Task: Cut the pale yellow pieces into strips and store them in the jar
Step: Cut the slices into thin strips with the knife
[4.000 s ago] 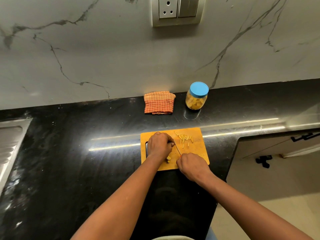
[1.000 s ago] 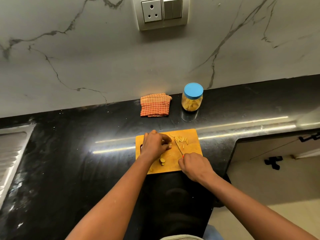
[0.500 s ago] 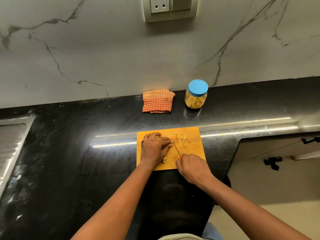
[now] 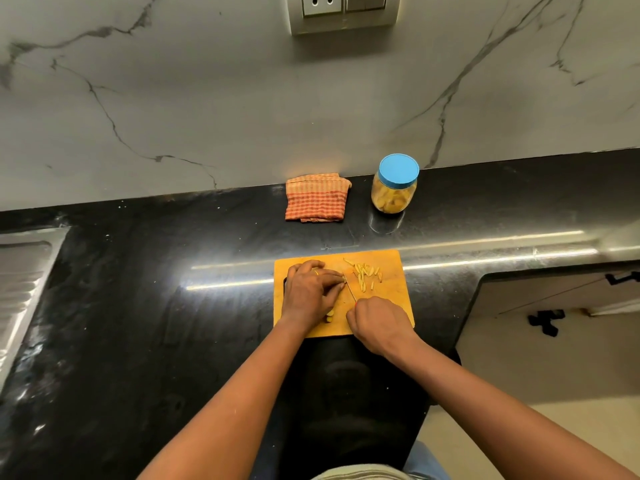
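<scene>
While the counter (image 4: 138, 306) carries the board (image 4: 391, 306) at its front edge and the lidded jar (image 4: 394, 188) at its back, our left hand (image 4: 310, 292) pins a hidden piece and our right hand (image 4: 379, 323) grips the knife (image 4: 350, 289); a slip there could cut fingertips.

Light is moderate and warm. Two long white streaks of glare cross the glossy black desk (image 4: 138, 341), one to the left of the cutting board (image 4: 391, 296) and one to its right. The desk also mirrors the jar (image 4: 393, 192). The wall (image 4: 207, 98) is evenly grey, with an orange glow above the cloth (image 4: 315, 199). Shadows are soft. The wide lens bows the desk's back edge and stretches the sink (image 4: 20, 282). The middle is sharp, yet the knife (image 4: 350, 291) in the right hand (image 4: 379, 323) grip reads as a hairline. The pale yellow piece under the left hand (image 4: 308, 292) is hidden.
</scene>
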The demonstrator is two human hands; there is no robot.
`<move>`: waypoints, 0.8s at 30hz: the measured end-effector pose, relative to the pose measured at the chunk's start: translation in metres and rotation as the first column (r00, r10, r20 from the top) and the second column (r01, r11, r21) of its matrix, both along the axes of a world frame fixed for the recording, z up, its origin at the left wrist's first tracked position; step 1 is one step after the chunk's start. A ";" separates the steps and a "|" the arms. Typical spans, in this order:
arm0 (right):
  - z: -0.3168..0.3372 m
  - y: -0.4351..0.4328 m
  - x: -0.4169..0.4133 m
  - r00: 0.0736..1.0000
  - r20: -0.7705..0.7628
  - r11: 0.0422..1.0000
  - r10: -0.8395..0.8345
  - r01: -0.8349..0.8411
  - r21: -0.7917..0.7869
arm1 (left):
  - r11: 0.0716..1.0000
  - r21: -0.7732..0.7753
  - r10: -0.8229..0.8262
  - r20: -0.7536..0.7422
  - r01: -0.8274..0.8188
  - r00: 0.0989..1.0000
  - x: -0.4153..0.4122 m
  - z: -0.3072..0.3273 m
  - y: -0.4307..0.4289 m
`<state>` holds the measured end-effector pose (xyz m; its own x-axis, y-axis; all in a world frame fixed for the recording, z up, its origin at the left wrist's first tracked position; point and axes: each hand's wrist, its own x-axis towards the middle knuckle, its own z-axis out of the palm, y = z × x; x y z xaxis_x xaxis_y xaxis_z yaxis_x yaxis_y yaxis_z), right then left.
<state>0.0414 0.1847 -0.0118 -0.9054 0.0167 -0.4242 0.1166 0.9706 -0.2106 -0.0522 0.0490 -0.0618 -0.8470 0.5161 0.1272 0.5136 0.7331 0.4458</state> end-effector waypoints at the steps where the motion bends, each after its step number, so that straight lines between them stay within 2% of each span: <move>1: -0.004 0.000 -0.004 1.000 -0.010 1.000 -0.012 0.012 0.001 | 1.000 -0.002 0.003 0.002 -0.003 1.000 0.000 0.000 0.000; 9: -0.021 0.003 0.019 1.000 0.007 1.000 -0.002 0.001 0.012 | 0.998 0.004 0.055 0.055 -0.056 0.997 -0.002 0.005 0.002; 12: -0.020 0.003 0.026 0.999 -0.007 0.999 -0.049 0.049 -0.017 | 0.997 0.025 0.067 0.081 -0.069 0.994 -0.003 0.007 0.002; 15: -0.013 0.001 0.027 0.980 -0.035 0.977 -0.194 0.190 -0.094 | 0.996 0.035 0.080 0.106 -0.084 0.991 -0.003 0.006 0.002; 17: -0.009 0.000 0.024 0.971 -0.060 0.966 -0.230 0.220 -0.132 | 0.997 0.022 0.075 0.116 -0.079 0.990 -0.003 0.007 0.002; 20: -0.006 0.000 0.016 0.985 -0.069 0.984 -0.155 0.148 -0.099 | 0.998 -0.001 0.064 0.115 -0.064 0.991 -0.003 0.009 0.002; 24: -0.002 -0.003 0.008 0.989 -0.047 0.990 -0.138 0.136 -0.039 | 0.998 0.004 0.066 0.126 -0.067 0.990 -0.003 0.010 0.002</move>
